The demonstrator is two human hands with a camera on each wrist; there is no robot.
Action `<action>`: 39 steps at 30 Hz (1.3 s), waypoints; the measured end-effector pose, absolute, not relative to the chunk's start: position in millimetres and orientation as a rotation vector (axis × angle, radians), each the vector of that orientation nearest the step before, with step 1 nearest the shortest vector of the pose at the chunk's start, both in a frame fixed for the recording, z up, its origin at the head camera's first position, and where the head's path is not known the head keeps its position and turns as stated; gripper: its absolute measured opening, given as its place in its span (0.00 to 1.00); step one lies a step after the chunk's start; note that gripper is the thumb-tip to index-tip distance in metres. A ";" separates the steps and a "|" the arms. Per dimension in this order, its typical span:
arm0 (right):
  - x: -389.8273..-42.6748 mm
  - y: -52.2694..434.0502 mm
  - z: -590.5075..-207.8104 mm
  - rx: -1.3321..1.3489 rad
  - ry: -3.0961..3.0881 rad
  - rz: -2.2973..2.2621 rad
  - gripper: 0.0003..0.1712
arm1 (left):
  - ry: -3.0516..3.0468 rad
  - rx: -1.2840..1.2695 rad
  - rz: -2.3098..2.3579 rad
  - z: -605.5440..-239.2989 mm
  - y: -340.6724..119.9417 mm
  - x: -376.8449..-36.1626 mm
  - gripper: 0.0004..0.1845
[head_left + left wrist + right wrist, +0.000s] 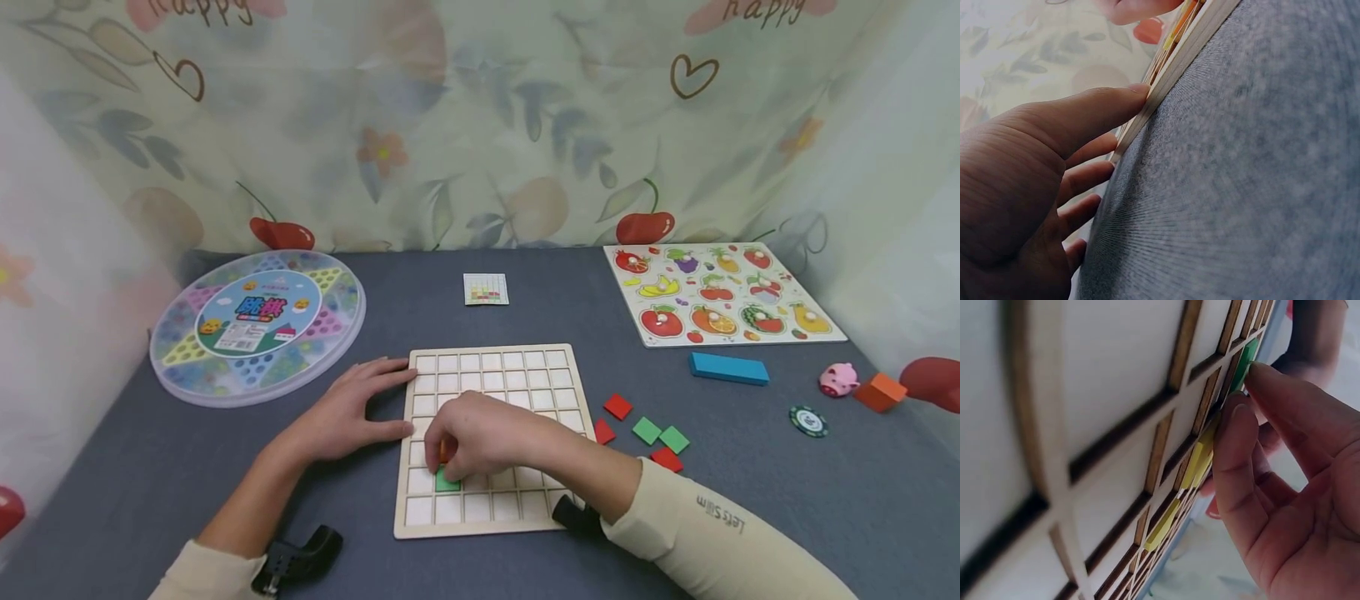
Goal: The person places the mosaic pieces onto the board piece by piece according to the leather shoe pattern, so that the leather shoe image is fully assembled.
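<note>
A wooden grid board [480, 529] with white square cells lies in the middle of the table. My left hand [337, 417] rests at its left edge with fingers extended; in the left wrist view, the thumb [1107, 109] touches the board's side. Over the lower left cells, my right hand [483, 433] has curled fingers and pinches a green square tile [447, 482] at a cell. Seen from the right wrist, the fingertips touch this green tile [1243, 367], and yellow tiles [1199, 455] sit in cells nearby. An orange tile [444, 451] shows partly beneath the right hand.
Loose red tiles [618, 407] and green tiles [647, 431] lie right of the board. A small pattern card [486, 289] lies behind it. Around are a round game box [258, 329], fruit puzzle [720, 296], blue block [729, 368], pig figure [837, 379], orange block [881, 392] and chip [808, 422].
</note>
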State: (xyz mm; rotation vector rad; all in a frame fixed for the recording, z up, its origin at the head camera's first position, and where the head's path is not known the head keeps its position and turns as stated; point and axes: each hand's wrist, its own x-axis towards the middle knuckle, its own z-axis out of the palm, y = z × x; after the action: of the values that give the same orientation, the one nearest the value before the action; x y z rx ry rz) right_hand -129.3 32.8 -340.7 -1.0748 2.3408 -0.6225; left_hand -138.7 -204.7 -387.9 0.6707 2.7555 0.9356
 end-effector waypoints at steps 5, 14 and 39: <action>-130.7 40.4 -337.2 -1.095 2.302 -0.673 0.07 | 2.755 0.673 0.930 -387.7 -204.4 -139.1 0.37; -141.2 78.0 -327.2 -1.053 2.234 -0.829 0.08 | 2.751 0.643 0.924 -387.3 -204.5 -138.2 0.39; -153.1 204.9 -324.1 -0.745 2.422 -0.848 0.09 | 2.747 0.625 0.919 -388.0 -204.3 -137.3 0.40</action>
State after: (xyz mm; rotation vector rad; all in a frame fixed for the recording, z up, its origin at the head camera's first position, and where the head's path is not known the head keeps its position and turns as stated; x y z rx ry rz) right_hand -153.1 204.9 -324.1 -0.7452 2.4224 -0.8481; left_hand -137.3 -204.3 -388.0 0.6246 2.7473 0.9185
